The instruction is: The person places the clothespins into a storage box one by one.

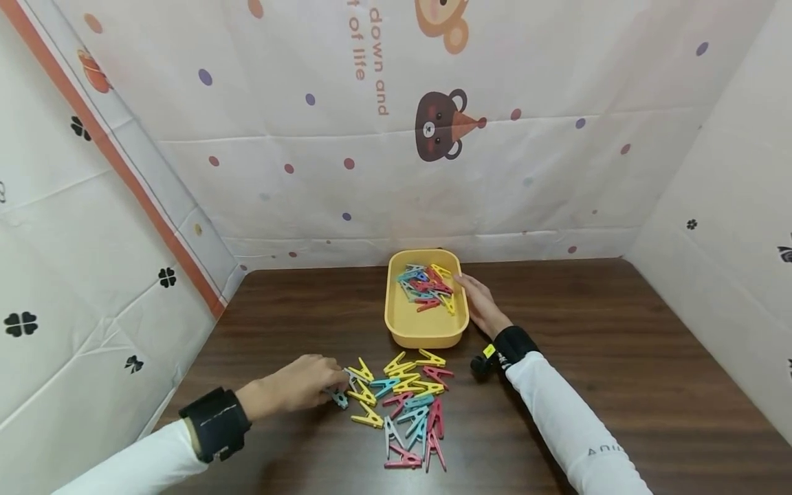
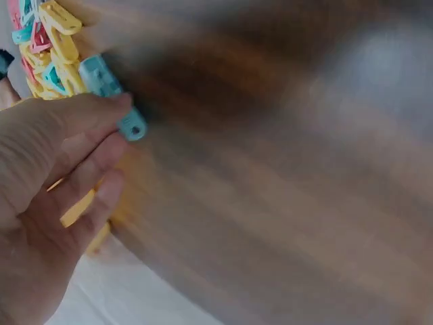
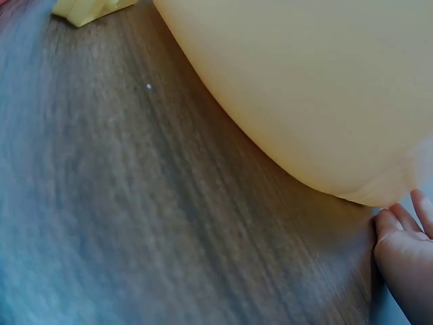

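Starting at the far left, a white sleeve (image 1: 136, 467) runs into a black wristband (image 1: 216, 423), and out of that comes the left hand (image 1: 303, 385), low over the dark wooden table (image 1: 297, 309). It's got a blue clothespin (image 2: 101, 76) pinched, thumb on top, right at the left edge of a loose heap! Moving along that heap: yellow clothespins (image 1: 369, 416) on the left and along the top, blue ones (image 1: 417, 402) through the middle, a pale grey one (image 1: 390, 426) lower down, red ones (image 1: 436, 418) on the right and at the bottom. Just beyond sits the yellow tray (image 1: 414, 326), with mixed red, blue and yellow clothespins bunched inside toward its far end. And on the right flank, the right hand (image 1: 485, 306) rests against the tray's side, fingers relaxed and touching it, nothing clasped.
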The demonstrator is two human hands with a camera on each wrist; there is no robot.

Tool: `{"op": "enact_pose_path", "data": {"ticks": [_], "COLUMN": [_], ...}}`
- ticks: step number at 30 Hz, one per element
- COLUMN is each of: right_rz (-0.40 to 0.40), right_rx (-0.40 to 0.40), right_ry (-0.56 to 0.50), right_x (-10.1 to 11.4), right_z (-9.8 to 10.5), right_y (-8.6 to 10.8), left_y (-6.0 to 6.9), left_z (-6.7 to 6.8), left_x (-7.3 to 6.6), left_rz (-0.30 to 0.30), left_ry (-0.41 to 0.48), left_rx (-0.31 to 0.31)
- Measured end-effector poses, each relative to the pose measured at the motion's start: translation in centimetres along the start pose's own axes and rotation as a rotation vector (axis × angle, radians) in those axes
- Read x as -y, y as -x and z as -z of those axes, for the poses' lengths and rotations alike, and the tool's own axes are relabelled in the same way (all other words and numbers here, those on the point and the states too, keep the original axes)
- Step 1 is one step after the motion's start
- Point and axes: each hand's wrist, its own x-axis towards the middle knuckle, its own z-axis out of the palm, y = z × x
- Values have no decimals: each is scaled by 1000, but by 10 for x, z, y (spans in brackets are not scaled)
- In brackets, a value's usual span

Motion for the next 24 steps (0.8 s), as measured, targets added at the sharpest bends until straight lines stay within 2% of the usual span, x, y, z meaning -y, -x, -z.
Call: {"op": "enact_pose_path", "data": {"ticks": [3,5,6,8,11,14,17,19,21,24], "right_rz": [15,21,22,24,32,50,72,87,84,80], "right_rx": [-10,-31,-44,-67,-81,-90,-112,-114,-111,-109], "right_ry": [-11,-30,-39,-40,-37,-23,-15,-4,-2,-4], "right_x": [0,0,0,0,0,1,1,1,0,-3], "right_z": [-2,-3,-4,-5,-9,-10,-9,-9,-10,-11], "right_y": [-2,-3,-3,-2,-1,0,0,0,0,1], "left_y": [-15,-35,-46,-74,-122,-172,-218,-243,-261,-278], "left_z": [25,48,60,84,115,135,137,126,108,75], "left_x": [3,5,6,10,22,40,55,65,72,80], "left_rz": [-30,-20,-18,-2,29,100,227,309,395,468], "left_ry": [-53,-39,-37,-26,-20,7,69,86,120,137], "left_rx": [48,67,55,24,-61,-165,-228,-231,-176,-45]}}
